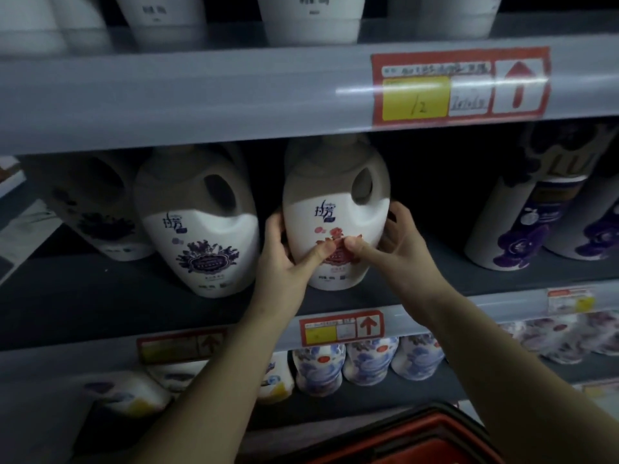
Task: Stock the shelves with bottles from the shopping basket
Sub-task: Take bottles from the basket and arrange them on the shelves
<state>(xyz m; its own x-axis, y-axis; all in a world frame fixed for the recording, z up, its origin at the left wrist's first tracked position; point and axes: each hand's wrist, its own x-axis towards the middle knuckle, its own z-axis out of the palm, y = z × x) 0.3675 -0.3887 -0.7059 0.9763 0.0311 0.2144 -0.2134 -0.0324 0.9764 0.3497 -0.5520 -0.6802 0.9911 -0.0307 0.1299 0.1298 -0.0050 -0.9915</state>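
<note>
A white jug-shaped bottle with a beige top, a handle hole and a red flower label (335, 209) stands upright on the dark middle shelf (100, 303). My left hand (284, 259) grips its left side, thumb across the label. My right hand (395, 242) holds its right side, thumb meeting the left one at the front. Just left of it stands a matching bottle with a purple flower label (201, 236). The red shopping basket (418, 437) shows at the bottom edge, its inside hidden.
Another purple-label bottle (97, 209) sits further left. Tall white bottles with purple prints (522, 222) stand at the right, with a dark gap between them and the held bottle. Blue-patterned bottles (361, 363) fill the lower shelf. White bottles (311, 18) line the top shelf.
</note>
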